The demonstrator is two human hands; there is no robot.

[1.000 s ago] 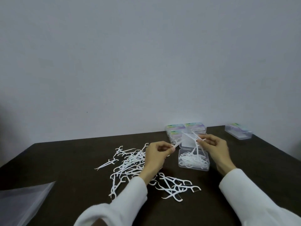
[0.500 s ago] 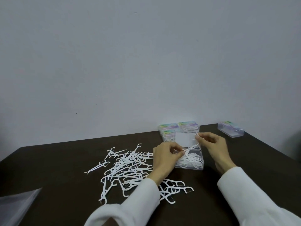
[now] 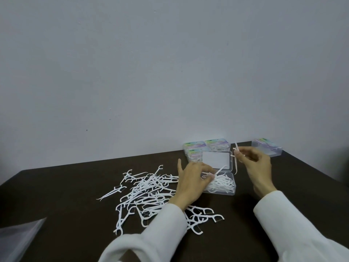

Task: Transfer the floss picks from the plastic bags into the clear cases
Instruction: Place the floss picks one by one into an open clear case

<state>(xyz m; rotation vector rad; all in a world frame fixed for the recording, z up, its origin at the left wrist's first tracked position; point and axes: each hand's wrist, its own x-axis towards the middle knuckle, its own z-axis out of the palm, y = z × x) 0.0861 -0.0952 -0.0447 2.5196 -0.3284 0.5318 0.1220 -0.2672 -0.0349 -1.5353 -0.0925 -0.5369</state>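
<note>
Fingertips of left hand point(image 3: 192, 178) pinch thin white pick point(image 3: 219, 170), now lowered to rim of open clear case point(image 3: 229, 192); half second ago it was higher, between both hands. Right hand point(image 3: 253, 163) has lifted off, pinching second pick point(image 3: 236, 159) upright beside hinged lid point(image 3: 217, 160). Judgement: one pick about to drop in. Case part-filled; rigid, glossy. Loose pile point(image 3: 147, 188) of slender, hooked plastic remains on matte dark table point(image 3: 56, 195). Crinkly bag point(image 3: 17, 239) left, closed cases point(image 3: 205, 146) behind.
</note>
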